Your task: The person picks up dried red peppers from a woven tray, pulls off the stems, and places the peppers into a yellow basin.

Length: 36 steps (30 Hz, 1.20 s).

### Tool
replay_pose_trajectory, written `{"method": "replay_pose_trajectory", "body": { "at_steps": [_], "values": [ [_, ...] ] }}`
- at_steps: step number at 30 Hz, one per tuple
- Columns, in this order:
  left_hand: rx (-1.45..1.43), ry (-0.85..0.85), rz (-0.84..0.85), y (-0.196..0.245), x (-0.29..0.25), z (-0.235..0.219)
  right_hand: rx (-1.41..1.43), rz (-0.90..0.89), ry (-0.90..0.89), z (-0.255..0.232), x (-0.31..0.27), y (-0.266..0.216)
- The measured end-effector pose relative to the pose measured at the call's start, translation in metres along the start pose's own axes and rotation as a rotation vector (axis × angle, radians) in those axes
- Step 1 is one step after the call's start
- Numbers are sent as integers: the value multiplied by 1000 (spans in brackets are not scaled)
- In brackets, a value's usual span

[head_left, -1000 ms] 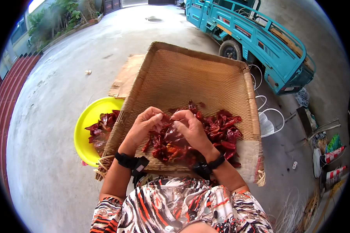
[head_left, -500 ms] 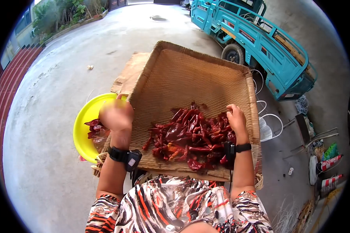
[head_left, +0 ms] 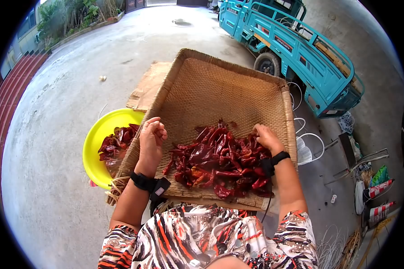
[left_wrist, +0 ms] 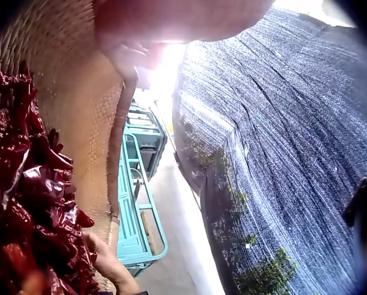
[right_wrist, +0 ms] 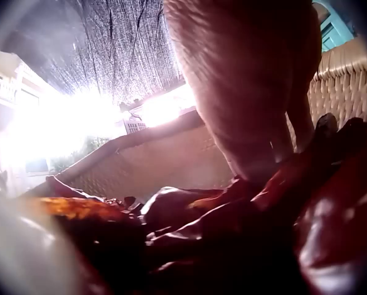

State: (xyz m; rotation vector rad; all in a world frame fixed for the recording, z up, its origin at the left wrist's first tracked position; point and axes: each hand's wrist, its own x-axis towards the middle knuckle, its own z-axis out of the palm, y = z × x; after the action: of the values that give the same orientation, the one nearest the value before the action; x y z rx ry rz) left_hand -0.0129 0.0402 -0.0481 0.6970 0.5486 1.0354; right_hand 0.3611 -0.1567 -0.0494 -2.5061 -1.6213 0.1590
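A heap of dried red chili peppers [head_left: 220, 157] lies in the near part of a large woven basket tray [head_left: 224, 85]. My right hand [head_left: 268, 138] reaches down to the right edge of the heap, and in the right wrist view its fingers [right_wrist: 251, 141] pinch at a pepper [right_wrist: 275, 184]. Raised over the tray's left side, my left hand [head_left: 151, 140] has loosely curled fingers with nothing showing between them. A yellow basin [head_left: 90, 152] with more red peppers [head_left: 116, 145] stands just left of the tray, partly hidden by its rim.
A flat piece of cardboard [head_left: 149, 85] lies beyond the basin. A blue cargo tricycle [head_left: 296, 54] is parked at the far right. White bucket-like containers [head_left: 305, 150] and a dark stool [head_left: 348, 152] stand right of the tray, with red-and-white cones [head_left: 381, 190] further right.
From together over the heap, my hands have parted. The left went out to the basin and came back over the tray's left side; the right moved to the heap's right edge.
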Motion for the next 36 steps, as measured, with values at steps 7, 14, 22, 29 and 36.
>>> {"method": "replay_pose_trajectory", "body": {
  "at_steps": [7,14,22,29,36],
  "values": [
    [75,-154,-105,-3,-2,4,296,-82,-138,1,5,-6],
    [372,-436,-270,-5,-11,16,947,-130,-288,-29,-13,-95],
    [586,-719,-302,2,-27,29,1514,-138,-353,-29,-41,-175],
    [594,-760,-320,-2,-27,28,1676,-89,-212,3,-46,-196],
    [487,-753,-108,-11,-27,29,1562,-103,-143,7,-51,-202]
  ]
}}
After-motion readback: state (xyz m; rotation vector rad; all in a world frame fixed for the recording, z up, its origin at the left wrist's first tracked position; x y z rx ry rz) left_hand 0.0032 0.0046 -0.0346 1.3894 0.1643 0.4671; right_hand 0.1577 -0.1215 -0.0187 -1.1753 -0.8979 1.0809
